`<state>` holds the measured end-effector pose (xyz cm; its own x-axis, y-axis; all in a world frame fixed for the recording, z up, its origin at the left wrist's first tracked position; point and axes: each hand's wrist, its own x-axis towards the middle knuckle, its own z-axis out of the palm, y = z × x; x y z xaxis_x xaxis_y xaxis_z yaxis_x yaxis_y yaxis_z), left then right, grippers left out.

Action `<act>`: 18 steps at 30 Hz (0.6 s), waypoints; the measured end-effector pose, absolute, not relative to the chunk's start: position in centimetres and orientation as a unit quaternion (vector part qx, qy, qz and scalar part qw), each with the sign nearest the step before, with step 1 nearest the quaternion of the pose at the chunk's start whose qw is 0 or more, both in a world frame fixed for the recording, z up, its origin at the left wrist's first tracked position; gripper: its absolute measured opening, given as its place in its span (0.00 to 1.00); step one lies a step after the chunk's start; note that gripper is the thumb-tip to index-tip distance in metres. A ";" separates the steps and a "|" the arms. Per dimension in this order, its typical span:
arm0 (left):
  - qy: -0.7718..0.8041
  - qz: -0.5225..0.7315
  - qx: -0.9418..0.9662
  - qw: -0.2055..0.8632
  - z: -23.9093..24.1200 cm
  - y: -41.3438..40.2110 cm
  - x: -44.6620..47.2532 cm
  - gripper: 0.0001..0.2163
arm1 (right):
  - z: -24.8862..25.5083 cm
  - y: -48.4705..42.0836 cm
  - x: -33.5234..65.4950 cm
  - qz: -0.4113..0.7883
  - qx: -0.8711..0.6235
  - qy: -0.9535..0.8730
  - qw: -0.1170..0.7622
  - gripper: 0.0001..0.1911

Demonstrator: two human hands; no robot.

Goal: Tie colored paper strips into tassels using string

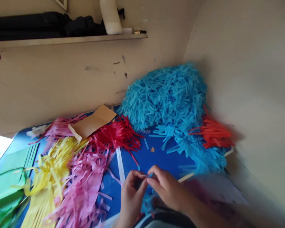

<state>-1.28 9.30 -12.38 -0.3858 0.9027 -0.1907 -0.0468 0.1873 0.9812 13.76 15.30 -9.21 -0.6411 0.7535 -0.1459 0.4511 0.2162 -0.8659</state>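
Note:
My left hand (131, 197) and my right hand (167, 189) meet low in the middle of the view, fingertips pinched together on a thin light-blue paper strip (150, 175). More light-blue fringe (147, 202) hangs below the hands, partly hidden by them. Both hands hover over a dark blue table (154, 158). Just beyond them rises a big mound of light-blue fringed paper (167, 98) against the wall corner.
Red fringe (116, 134), pink fringe (83, 183), yellow fringe (51, 171) and green paper (8, 177) lie to the left. A brown paper piece (92, 122) rests on them. Orange-red fringe (213, 133) sits at right. A shelf (68, 39) with dark items runs above.

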 end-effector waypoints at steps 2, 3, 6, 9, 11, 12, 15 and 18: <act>0.666 0.520 0.383 0.374 -12.6 9.0 -1.0 0.10 | -9.7 15.3 13.7 0.477 -0.388 -0.767 0.186 0.10; 0.682 0.505 0.400 0.345 -12.7 8.8 -0.9 0.10 | -9.9 15.3 13.7 0.472 -0.382 -0.770 0.197 0.10; 0.711 0.480 0.419 0.298 -12.8 8.4 -0.6 0.09 | -10.1 15.5 14.0 0.472 -0.368 -0.771 0.219 0.10; 0.705 0.498 0.401 0.306 -12.2 8.2 -0.4 0.09 | -10.4 15.3 14.0 0.518 -0.378 -0.721 0.261 0.12; 0.681 0.514 0.389 0.348 -11.8 8.3 -0.3 0.10 | -10.9 14.9 13.5 0.578 -0.389 -0.657 0.289 0.15; 0.663 0.525 0.380 0.374 -11.7 8.4 -0.3 0.09 | -11.3 14.7 13.2 0.606 -0.391 -0.624 0.301 0.16; 0.630 0.540 0.363 0.425 -11.7 8.7 -0.1 0.06 | -12.1 15.3 13.0 0.642 -0.395 -0.560 0.344 0.19; 0.637 0.482 0.433 0.418 -12.5 8.2 0.2 0.02 | -10.2 19.1 16.6 0.480 -0.433 -0.651 0.398 0.24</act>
